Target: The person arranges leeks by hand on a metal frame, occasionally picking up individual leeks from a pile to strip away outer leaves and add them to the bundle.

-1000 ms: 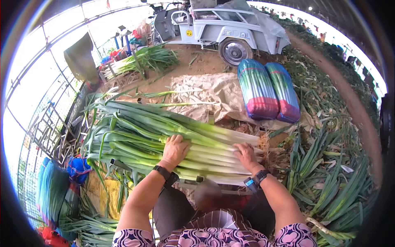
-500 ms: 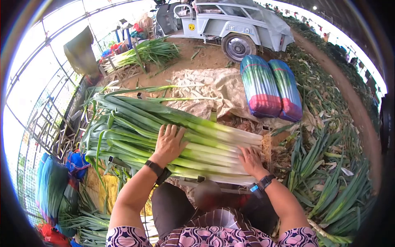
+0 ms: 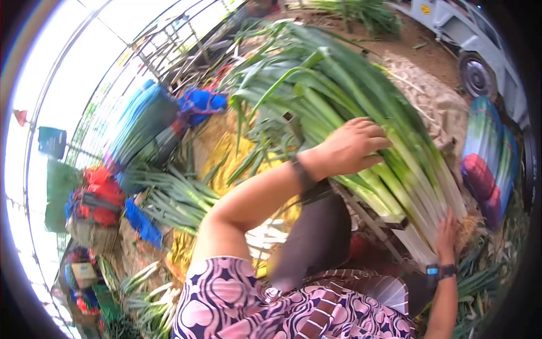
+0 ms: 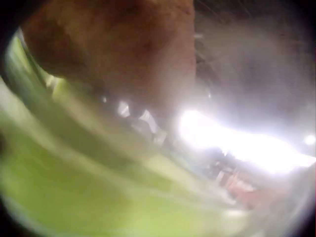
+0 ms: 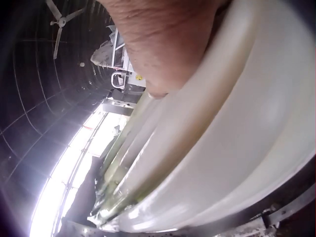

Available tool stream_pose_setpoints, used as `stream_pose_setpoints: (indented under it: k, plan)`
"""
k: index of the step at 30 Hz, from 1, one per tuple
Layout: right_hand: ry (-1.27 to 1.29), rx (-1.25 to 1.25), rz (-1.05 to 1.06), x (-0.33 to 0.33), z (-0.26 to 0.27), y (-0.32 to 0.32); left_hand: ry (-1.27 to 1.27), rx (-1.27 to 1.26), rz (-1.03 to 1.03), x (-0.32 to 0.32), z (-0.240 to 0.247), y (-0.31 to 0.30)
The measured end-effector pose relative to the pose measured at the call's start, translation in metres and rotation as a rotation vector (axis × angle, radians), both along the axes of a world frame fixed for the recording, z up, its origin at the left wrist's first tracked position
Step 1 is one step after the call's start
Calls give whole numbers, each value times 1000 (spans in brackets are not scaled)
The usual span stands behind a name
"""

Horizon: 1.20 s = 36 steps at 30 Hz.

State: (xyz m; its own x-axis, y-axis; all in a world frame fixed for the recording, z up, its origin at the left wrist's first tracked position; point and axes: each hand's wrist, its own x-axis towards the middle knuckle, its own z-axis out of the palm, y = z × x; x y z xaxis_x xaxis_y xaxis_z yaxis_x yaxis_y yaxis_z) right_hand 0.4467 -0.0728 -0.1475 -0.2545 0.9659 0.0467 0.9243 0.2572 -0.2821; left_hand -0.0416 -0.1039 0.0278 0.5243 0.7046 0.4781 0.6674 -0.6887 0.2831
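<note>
A large bundle of leeks [image 3: 344, 96] lies across a low metal frame [image 3: 375, 223] in front of the person, green leaves to the upper left, rooted white ends to the lower right. The left hand [image 3: 354, 146] rests on the green middle of the stalks, fingers slightly bent over them. On the white shanks near the roots lies the right hand [image 3: 446, 237], its fingers straight along the stalks. The left wrist view is blurred, with the hand [image 4: 118, 49] close over green stalks [image 4: 89, 182]. The right wrist view has the hand [image 5: 163, 44] against thick white shanks [image 5: 222, 128].
Wrapped leek bundles [image 3: 488, 158] stand at the right, near a white three-wheeled cart [image 3: 505, 62]. Another wrapped bundle [image 3: 141, 124] leans at the left beside a blue bag [image 3: 203, 107]. Loose leeks [image 3: 175, 192] lie on yellow sacking [image 3: 231, 155]; a red bag [image 3: 101, 189] sits farther left.
The head view has swung left, bringing more of the left-hand ground into sight. Both hands stay on the leeks; the left hand's spread fingers have drawn closer together and bent slightly.
</note>
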Motion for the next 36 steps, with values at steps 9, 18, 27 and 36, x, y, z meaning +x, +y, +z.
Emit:
stream_pose_setpoints:
  k: [9,18,27,36]
  plan:
    - [4,-18,20,20,0,2,-59,-820,1313,-212,-273,-316]
    - [5,-22,-27,74,-27,17,650,-907,1133,-171,-389,-357]
    - [-97,25,-19,87,-34,16,494,-1036,926,-193,-360,-367]
    - [-133,52,-17,108,-46,19,483,-797,891,-186,-340,-388]
